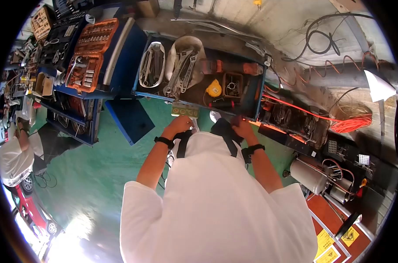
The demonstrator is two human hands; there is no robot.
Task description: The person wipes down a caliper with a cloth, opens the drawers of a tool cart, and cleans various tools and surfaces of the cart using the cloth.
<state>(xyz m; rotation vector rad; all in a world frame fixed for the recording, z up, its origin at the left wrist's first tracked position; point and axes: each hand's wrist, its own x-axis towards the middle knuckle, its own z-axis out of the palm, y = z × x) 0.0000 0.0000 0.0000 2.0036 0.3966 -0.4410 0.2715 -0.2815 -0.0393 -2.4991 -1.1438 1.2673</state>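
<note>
Head view: the left grip [180,125] is just below a yellow-green label [184,111], its writing too small to read; the right grip [244,128] is by the blue tray [157,97] of tools ahead. Whether either is apart or together, I cannot tell. Green floor [98,162] spreads beneath.

A dark rectangular metal tray with a blue rim [261,90] spans the upper middle of the frame. At its left lies a white oval container [142,79] of long metal tools, beside a larger off-white rounded container [175,50] with silver wrenches [186,70] leaning over its lower edge. Towards the right lie red-and-black power tools [212,66], a yellow tape measure [214,88], a square orange-brown box [233,84] of small parts and, near the lower edge, a red-and-black tool [221,104].
</note>
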